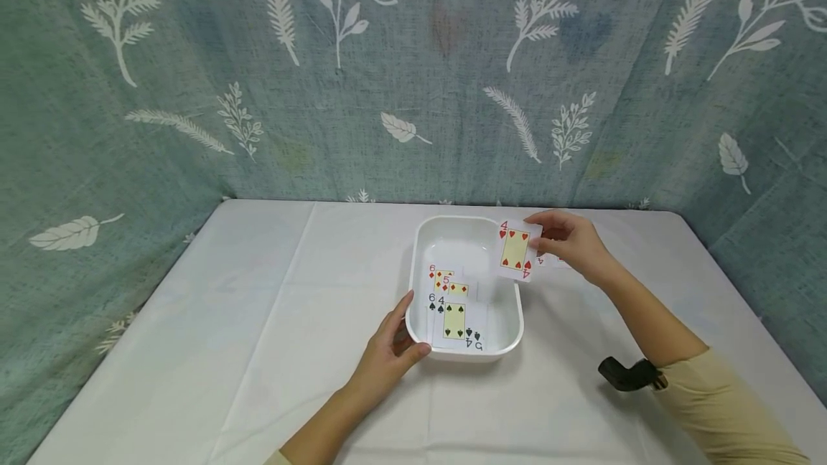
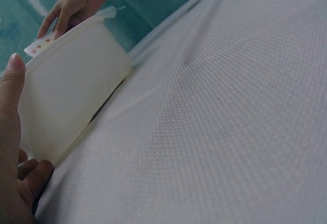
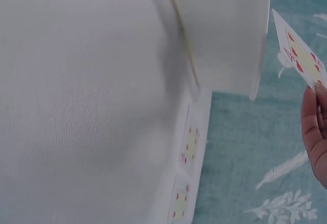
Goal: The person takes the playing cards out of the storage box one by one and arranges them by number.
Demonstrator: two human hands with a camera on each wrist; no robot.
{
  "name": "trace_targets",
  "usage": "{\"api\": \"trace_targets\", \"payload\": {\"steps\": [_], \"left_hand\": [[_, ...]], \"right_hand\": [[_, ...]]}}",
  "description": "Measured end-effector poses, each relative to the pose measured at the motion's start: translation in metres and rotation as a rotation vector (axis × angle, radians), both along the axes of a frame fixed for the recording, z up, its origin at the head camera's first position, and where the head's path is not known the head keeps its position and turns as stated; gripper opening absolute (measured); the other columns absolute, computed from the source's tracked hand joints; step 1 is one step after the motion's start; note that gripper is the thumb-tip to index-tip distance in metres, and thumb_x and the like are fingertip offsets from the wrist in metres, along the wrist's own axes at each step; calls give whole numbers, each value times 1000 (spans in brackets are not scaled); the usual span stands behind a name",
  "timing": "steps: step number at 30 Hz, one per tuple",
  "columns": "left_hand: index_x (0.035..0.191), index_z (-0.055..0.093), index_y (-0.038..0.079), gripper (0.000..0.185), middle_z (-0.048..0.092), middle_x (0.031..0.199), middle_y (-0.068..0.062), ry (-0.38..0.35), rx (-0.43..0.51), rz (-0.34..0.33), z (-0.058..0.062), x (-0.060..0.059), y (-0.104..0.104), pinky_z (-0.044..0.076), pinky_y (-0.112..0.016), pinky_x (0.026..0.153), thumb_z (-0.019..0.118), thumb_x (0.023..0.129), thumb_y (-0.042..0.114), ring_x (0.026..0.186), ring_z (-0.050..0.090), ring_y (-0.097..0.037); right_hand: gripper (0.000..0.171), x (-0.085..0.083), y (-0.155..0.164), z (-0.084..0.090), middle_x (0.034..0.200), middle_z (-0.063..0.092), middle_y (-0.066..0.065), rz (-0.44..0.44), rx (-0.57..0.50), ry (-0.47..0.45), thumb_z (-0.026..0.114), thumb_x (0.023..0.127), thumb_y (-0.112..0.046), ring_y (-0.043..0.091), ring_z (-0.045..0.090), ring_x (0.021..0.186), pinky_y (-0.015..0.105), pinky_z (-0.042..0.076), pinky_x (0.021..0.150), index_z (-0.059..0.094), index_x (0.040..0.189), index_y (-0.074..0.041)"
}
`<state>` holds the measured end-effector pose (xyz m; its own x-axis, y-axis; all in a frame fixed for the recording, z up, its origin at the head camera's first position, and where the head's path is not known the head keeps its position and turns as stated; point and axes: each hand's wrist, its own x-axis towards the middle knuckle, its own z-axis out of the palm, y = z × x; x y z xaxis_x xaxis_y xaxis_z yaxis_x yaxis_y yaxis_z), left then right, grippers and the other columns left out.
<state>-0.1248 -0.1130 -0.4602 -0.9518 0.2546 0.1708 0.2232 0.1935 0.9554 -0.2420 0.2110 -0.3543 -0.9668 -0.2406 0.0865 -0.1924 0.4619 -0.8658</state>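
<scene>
A white plastic tray [image 1: 423, 242] stands on the table. My left hand [image 1: 381, 361] grips its near left corner, with the thumb at the rim and the fingers along the outer wall. Over the tray's right rim my right hand [image 1: 571, 244] pinches a four of hearts playing card [image 1: 515, 250] by its edge, face showing. In the tray lie overlapping cards: a six of diamonds [image 1: 441, 276], a five of diamonds [image 1: 459, 290], a six of spades [image 1: 431, 321], a four of spades [image 1: 454, 320] and a five of spades [image 1: 479, 341].
More cards with red pips [image 3: 190, 145] lie on the table beyond the tray's right side, partly behind my right hand in the head view. A white cloth [image 1: 323, 307] covers the table. Behind hangs a green leaf-print curtain [image 1: 446, 120]. A black device [image 1: 628, 374] sits at my right wrist.
</scene>
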Motion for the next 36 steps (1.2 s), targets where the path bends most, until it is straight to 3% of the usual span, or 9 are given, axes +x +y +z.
{"api": "trace_targets", "payload": {"steps": [3, 8, 14, 21, 36], "left_hand": [[151, 23, 20, 83, 43, 135, -16, 6, 12, -5, -1, 0, 0, 49, -28, 98, 71, 84, 13, 118, 54, -30], [151, 22, 21, 84, 42, 137, -16, -2, 19, -8, -3, 0, 1, 48, -27, 98, 71, 84, 13, 118, 54, -29], [151, 22, 21, 84, 42, 137, -16, -10, 26, -7, -2, 1, 1, 48, -27, 99, 71, 84, 13, 119, 54, -29], [151, 22, 20, 84, 42, 137, -17, 2, 23, -7, -1, 1, 0, 47, -28, 100, 71, 84, 13, 121, 53, -30], [151, 22, 20, 84, 41, 137, -16, 2, 20, -4, -1, 1, 1, 47, -28, 100, 72, 83, 14, 121, 53, -30]], "right_hand": [[41, 0, 10, 2, 100, 66, 11, -10, -1, 3, 69, 87, -15, 12, 64, 76, 23, 54, 61, 58, 125, -4], [43, -1, 27, 2, 92, 65, 0, -5, -39, 6, 69, 87, -15, 8, 63, 76, 22, 58, 71, 56, 125, -1], [42, -2, 46, 1, 83, 58, -2, -37, -13, 47, 68, 88, -14, 5, 63, 75, 19, 56, 70, 55, 125, 0], [42, -4, 70, -4, 85, 56, -1, -129, 44, 68, 67, 89, -14, 5, 62, 72, 15, 55, 68, 54, 126, 0], [43, -2, 105, -13, 88, 54, -7, -243, 72, 46, 64, 91, -19, 0, 57, 74, 11, 54, 68, 53, 129, -2]]}}
